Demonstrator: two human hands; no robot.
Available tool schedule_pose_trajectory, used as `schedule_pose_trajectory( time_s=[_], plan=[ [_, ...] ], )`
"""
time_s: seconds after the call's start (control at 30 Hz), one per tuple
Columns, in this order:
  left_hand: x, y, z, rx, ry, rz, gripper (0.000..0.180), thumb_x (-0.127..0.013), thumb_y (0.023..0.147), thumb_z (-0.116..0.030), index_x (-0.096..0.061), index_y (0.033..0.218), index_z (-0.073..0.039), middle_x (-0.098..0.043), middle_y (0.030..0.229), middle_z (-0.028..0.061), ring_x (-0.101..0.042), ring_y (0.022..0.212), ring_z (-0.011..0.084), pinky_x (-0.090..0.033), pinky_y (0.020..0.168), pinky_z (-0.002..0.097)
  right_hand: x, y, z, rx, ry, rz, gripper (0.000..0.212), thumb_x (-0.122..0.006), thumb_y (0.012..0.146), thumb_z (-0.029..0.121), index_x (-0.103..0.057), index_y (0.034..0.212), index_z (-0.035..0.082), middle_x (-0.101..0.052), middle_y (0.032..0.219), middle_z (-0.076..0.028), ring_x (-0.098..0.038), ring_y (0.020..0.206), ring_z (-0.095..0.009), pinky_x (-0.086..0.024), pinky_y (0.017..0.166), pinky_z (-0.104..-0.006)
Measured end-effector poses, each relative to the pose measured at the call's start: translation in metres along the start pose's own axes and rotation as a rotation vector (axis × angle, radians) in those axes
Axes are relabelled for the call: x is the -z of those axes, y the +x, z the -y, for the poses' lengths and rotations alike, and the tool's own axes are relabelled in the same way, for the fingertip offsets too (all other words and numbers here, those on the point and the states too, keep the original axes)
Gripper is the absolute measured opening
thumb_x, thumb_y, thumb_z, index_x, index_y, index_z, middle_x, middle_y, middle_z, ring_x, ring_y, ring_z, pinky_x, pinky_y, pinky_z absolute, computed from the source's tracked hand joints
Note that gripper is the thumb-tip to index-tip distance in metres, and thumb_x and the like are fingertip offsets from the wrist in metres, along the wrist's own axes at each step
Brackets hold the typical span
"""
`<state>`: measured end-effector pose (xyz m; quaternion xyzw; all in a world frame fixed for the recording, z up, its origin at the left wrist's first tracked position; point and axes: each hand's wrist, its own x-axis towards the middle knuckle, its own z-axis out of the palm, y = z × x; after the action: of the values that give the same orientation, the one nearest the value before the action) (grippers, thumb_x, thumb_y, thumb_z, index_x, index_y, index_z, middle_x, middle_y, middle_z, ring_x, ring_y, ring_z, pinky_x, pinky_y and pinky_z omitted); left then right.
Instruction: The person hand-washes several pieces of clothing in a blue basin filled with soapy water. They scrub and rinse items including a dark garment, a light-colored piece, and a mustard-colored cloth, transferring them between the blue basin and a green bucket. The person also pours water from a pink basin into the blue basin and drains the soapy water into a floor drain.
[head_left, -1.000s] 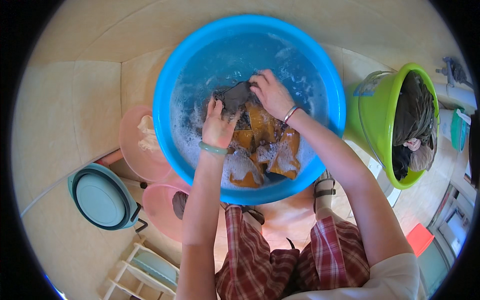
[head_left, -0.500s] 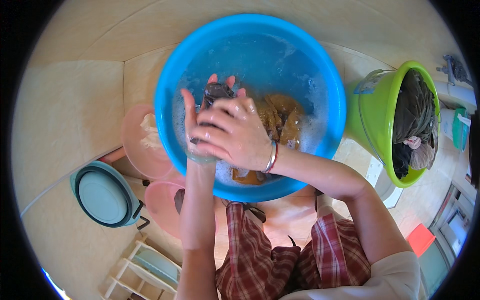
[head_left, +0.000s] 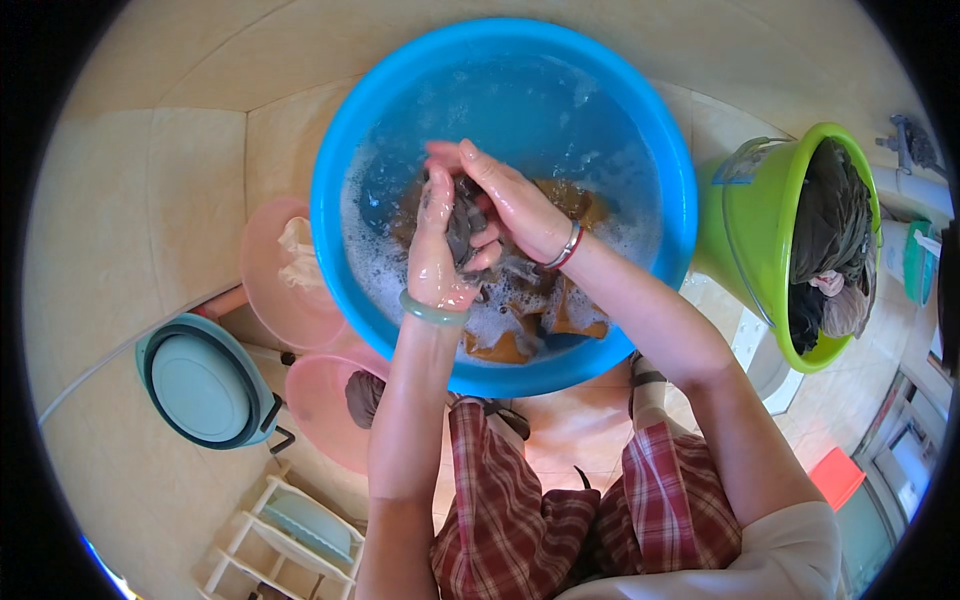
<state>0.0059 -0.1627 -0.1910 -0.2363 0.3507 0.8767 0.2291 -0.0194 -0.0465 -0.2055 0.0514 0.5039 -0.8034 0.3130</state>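
Above the soapy water of a large blue basin (head_left: 680, 210), a small wet dark grey cloth (head_left: 463, 222) is bunched between my hands. My left hand (head_left: 437, 255), with a green bangle at its wrist, is wrapped round the cloth from the left. From the right, my right hand (head_left: 522, 205) presses against it, a silver bangle and red string at that wrist. What kind of garment the cloth is does not show, as the fingers cover part of it. A brown garment (head_left: 575, 312) lies partly sunk in the suds just below and beside my hands.
A green bucket (head_left: 745, 235) stuffed with dark clothes stands at the right. To the left are two pink basins (head_left: 265, 255), each with cloth in it, and a pale teal folding basin (head_left: 205, 390). A small rack (head_left: 290, 540) stands at the lower left.
My hands have turned and moved lower round the grey cloth. My right hand has shifted right, off the back of my left hand, and more of the cloth shows.
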Motion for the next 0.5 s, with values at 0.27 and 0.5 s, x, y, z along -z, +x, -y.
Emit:
schedule_pose_trajectory(
  time_s=[0.27,0.5],
  plan=[
    [-0.001,0.015,0.018,-0.052,0.011,-0.274,0.028,-0.05,0.091,-0.046,-0.053,0.085,-0.019,-0.05,0.065,-0.0037,-0.041,0.045,0.0064,-0.023,0.035,0.0199,0.003,0.003,-0.017,0.0,-0.21,-0.024,0.08,-0.016,0.091,0.07,-0.056,0.126,0.011,-0.057,0.123,-0.004,-0.052,0.083,-0.007,-0.042,0.049,-0.0167],
    [0.018,0.022,0.026,-0.003,-0.035,-0.217,0.024,-0.05,0.091,-0.041,-0.052,0.085,-0.018,-0.053,0.068,-0.0037,-0.043,0.046,0.0082,-0.028,0.036,0.022,0.004,-0.001,-0.018,0.002,-0.142,-0.038,0.073,-0.021,0.094,0.064,-0.041,0.139,0.01,-0.047,0.137,-0.008,-0.053,0.087,-0.009,-0.048,0.06,-0.0189]
  ],
)
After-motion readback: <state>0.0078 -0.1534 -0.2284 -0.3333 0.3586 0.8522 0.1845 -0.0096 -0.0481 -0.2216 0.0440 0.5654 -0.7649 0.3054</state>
